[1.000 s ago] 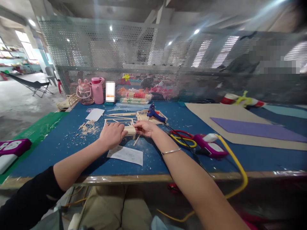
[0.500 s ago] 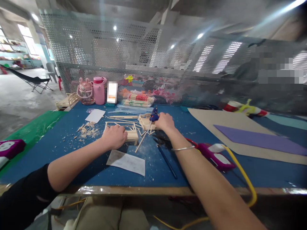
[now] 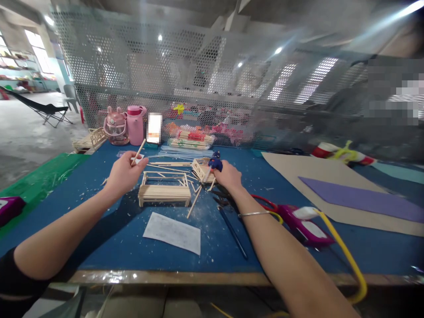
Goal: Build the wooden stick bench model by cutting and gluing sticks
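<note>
A thin wooden stick (image 3: 139,150) is pinched between the thumb and fingers of my left hand (image 3: 125,172), tilted upward. My right hand (image 3: 228,175) is closed round a small dark blue glue gun (image 3: 215,162), whose pale nozzle points down toward the sticks. Below and between the hands stands a small bench made of sticks (image 3: 164,193), which neither hand touches. A second small stick frame (image 3: 202,171) lies beside the glue gun. Loose sticks (image 3: 194,201) are scattered near both pieces.
White paper (image 3: 172,232) lies near the front edge. Pliers (image 3: 225,197) and a dark blue pen-like tool (image 3: 233,232) are beside my right forearm. A purple power strip (image 3: 306,225) with a yellow cable sits right. Pink bottles (image 3: 135,126) and a phone (image 3: 154,128) stand behind.
My left hand has let go of the bench, moved left and up, and now holds a stick. My right hand keeps the glue gun nearly in place. The view has shifted slightly.
</note>
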A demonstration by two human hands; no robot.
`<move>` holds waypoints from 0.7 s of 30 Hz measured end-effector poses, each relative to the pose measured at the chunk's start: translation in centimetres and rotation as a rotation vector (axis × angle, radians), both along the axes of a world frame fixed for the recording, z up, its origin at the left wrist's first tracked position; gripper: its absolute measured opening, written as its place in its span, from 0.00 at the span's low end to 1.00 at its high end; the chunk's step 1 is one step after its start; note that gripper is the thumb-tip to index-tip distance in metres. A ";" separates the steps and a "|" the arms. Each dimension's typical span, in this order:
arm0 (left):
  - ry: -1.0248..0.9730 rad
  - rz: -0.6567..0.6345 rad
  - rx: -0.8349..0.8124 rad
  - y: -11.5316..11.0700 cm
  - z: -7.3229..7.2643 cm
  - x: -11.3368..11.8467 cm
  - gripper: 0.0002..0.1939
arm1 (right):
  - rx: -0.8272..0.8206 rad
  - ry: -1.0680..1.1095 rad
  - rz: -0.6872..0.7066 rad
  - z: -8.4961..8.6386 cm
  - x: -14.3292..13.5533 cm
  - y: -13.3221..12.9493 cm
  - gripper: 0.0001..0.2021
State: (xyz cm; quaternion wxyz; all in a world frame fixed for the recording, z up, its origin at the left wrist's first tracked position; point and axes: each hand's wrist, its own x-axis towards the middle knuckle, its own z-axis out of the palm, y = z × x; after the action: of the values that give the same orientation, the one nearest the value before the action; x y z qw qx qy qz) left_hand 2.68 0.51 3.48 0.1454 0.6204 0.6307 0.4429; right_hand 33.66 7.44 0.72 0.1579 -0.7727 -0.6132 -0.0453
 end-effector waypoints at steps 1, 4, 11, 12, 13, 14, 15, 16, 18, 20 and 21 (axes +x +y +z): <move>0.009 -0.006 -0.111 0.4 -0.8 -0.6 0.17 | 0.004 0.013 -0.005 0.0 0.0 0.1 0.18; -0.015 -0.109 -0.257 1.5 -3.1 -1.6 0.22 | 0.007 0.030 -0.011 -0.1 -0.2 0.2 0.18; -0.088 -0.218 -0.291 2.0 -4.5 -0.8 0.25 | 0.057 0.031 -0.010 -0.8 -1.2 0.4 0.19; -0.095 -0.227 -0.295 1.8 -4.4 -0.7 0.24 | 0.080 0.077 0.003 -0.9 -1.1 0.5 0.20; -0.106 -0.234 -0.300 1.7 -4.3 -0.6 0.23 | 0.110 0.139 0.016 -0.8 -1.0 0.5 0.20; -0.120 -0.239 -0.306 1.6 -4.3 -0.5 0.22 | 0.144 0.206 0.026 -0.8 -0.8 0.5 0.20; -0.140 -0.242 -0.313 1.5 -4.2 -0.4 0.21 | 0.179 0.270 0.032 -0.7 -0.5 0.5 0.20; -0.163 -0.241 -0.319 1.4 -4.2 -0.3 0.20 | 0.209 0.324 0.033 -0.6 -0.3 0.5 0.19; -0.200 -0.243 -0.325 1.4 -4.2 -0.2 0.18 | 0.246 0.404 0.022 -0.4 0.1 0.6 0.19; -0.221 -0.250 -0.325 1.4 -4.2 -0.1 0.16 | 0.270 0.463 0.011 -0.5 0.3 0.9 0.22; -0.229 -0.250 -0.324 1.4 -4.2 -0.1 0.15 | 0.286 0.504 0.004 -0.5 0.3 1.0 0.23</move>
State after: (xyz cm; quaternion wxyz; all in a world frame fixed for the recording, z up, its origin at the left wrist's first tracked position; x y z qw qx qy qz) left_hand 2.61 1.90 -0.73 0.3675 0.6079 0.5913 0.3818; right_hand 34.00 8.44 0.19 0.4127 -0.7283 -0.5435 0.0626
